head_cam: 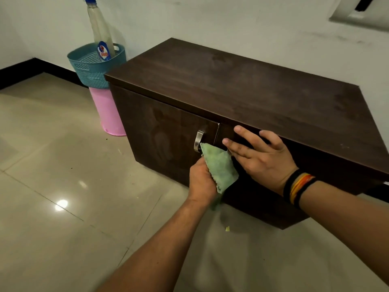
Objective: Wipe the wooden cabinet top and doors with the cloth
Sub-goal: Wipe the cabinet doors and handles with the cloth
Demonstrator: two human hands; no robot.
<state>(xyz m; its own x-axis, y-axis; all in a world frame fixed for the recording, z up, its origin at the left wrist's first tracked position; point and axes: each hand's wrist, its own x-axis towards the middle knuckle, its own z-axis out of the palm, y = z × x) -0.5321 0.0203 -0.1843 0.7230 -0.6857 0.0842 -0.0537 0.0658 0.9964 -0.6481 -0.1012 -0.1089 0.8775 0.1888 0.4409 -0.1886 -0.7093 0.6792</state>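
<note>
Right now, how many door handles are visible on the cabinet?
1. A metal handle sits on the left door, at its right edge, with the green cloth touching its lower end. The right door's handle, if any, may be hidden behind the right hand.

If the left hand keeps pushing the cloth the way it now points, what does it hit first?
Most likely the metal handle on the left door. The left hand aims the green cloth up and away, and the cloth's tip already sits at the handle's lower end; actual contact is unclear.
</note>
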